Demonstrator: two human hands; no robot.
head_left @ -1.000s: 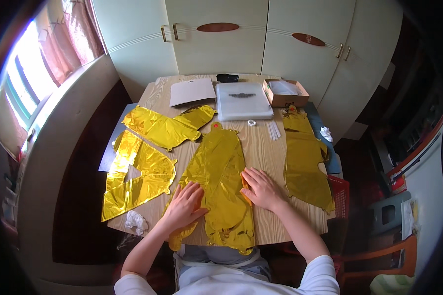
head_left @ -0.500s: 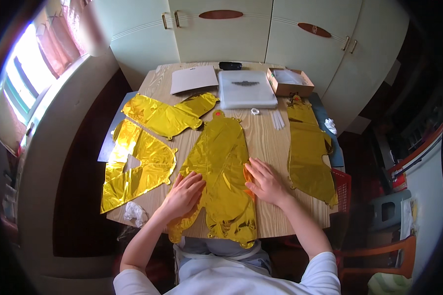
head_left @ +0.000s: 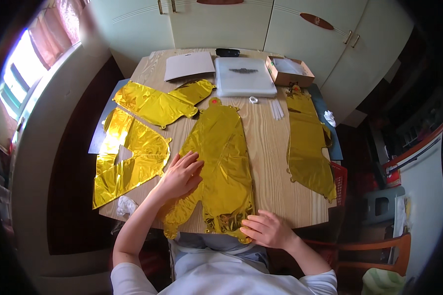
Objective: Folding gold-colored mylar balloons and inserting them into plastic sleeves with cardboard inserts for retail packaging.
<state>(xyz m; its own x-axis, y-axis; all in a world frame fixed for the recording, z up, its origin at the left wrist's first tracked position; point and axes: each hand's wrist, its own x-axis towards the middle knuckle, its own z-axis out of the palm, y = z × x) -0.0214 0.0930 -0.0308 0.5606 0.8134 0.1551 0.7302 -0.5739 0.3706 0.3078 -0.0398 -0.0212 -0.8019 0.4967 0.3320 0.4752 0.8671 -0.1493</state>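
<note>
Gold foil sheet (head_left: 219,157), spread flat and easy to crease

The left hand (head_left: 183,172) was palm down over the sheet's left edge, fingers straight and close together, with nothing visible in its grasp. The right hand (head_left: 269,230) was at the sheet's lower right corner, fingers half bent; whether they pinched the rim could not be told. The sheet lay lengthwise in the middle of the table (head_left: 269,162), its lower end at the near edge.

It looked very light, limp and slick, likely to slide under a palm, wrinkle easily and perhaps tear if tugged. Its rim and small tabs seemed the best places to take hold, with a flat palm steadying the rest.

Around it ran pale wood grain. Two gold pieces (head_left: 142,152) lay to the left, another gold piece (head_left: 306,135) to the right. Farther off were a clear plastic case (head_left: 245,84), an open cardboard box (head_left: 300,78) and thin white strips (head_left: 276,110). Cream cabinets (head_left: 221,29) filled the far side; a bright window (head_left: 24,69) stood at left.
</note>
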